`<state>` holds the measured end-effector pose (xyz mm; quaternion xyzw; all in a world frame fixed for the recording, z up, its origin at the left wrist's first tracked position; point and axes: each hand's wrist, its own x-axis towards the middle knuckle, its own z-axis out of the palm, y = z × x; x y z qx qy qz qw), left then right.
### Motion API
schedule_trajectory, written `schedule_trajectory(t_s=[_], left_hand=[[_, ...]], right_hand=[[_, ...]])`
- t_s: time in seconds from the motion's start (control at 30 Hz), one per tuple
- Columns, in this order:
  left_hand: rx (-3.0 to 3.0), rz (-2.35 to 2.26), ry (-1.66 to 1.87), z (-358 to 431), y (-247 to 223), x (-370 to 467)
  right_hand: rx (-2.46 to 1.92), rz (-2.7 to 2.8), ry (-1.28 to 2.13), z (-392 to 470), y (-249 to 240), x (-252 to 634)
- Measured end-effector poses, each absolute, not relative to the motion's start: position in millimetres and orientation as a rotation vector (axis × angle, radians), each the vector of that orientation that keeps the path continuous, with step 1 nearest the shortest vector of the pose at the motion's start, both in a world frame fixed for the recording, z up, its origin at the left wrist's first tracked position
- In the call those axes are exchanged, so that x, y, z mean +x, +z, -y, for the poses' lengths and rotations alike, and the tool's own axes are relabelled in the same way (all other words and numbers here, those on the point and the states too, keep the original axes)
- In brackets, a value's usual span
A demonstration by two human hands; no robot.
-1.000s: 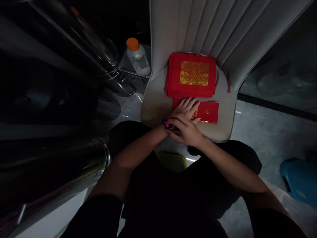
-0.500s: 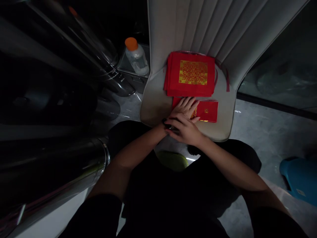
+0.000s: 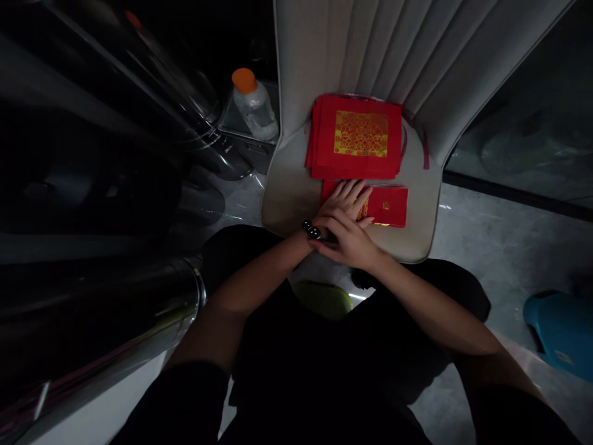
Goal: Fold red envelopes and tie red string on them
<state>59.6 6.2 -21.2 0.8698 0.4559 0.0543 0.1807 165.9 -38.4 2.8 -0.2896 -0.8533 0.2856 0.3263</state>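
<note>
Grey, marbled floor (image 3: 482, 247) surrounds a pale padded chair in dim light, its ribbed backrest (image 3: 315, 55) rising behind the seat (image 3: 285, 198). From my remote view, looking down past two dark-clothed knees, I see both bare hands near the seat's front edge.

The left hand (image 3: 341, 201) lies palm down, fingers extended and slightly parted, over the left and middle part of the small red packets (image 3: 391, 207). The right hand (image 3: 351, 240) crosses over it, thumb and fingertips at the left wrist beside a dark wristband (image 3: 314, 232) with white dots. Its thumb sits apart from the fingers; I cannot tell whether they pinch the band.

The small red packets, marked in gold, lie toward the front of the seat. Just behind them, toward the backrest, rests a larger red stack (image 3: 361, 168) with a gold patterned panel on top. Thin red ribbons (image 3: 426, 151) trail at its right.

For room, I see pale seat surface between the packets and the left edge, and a narrower strip to the right edge. Beyond the seat's back left corner stands a clear bottle (image 3: 257, 114) with an orange cap (image 3: 244, 80). A blue object (image 3: 563, 334) sits on the floor, far right.
</note>
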Motion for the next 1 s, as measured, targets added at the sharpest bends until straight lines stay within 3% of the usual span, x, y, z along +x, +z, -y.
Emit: schedule_trajectory(t_s=[1.0], left_hand=[[2.508,-1.272,0.276,-16,-39,61]], right_hand=[[-0.728,2.167,0.785,42,-3,169]])
